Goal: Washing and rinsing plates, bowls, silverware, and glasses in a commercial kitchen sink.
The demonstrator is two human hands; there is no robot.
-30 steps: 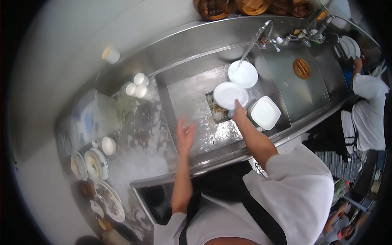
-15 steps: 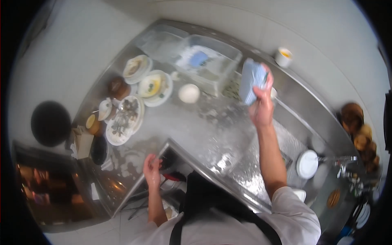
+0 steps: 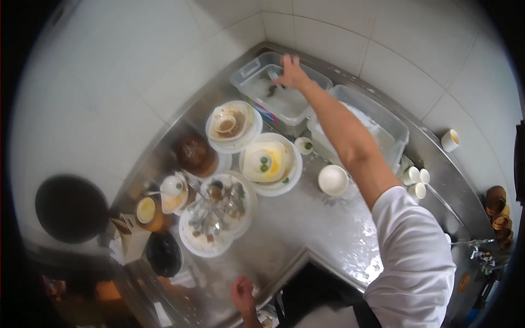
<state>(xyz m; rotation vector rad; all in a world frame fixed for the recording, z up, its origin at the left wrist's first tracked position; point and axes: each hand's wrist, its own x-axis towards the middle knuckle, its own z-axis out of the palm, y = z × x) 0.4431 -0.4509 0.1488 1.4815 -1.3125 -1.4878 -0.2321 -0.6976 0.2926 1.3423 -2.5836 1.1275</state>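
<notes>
Right hand (image 3: pixel 291 75) half-open over sudsy tub (image 3: pixel 296 119), can't tell hold; left hand (image 3: pixel 242 293) half-curled, looks empty. Suds (image 3: pixel 287 105) could cause slips.

Clear tub (image 3: pixel 250 65), upright on the counter (image 3: pixel 301 218), cloudy liquid (image 3: pixel 253 90) inside

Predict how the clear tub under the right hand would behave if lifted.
The clear tub looks like thin plastic, so its walls may flex. Its cloudy contents look liquid, so it would probably feel heavy and could slosh if tilted.
</notes>
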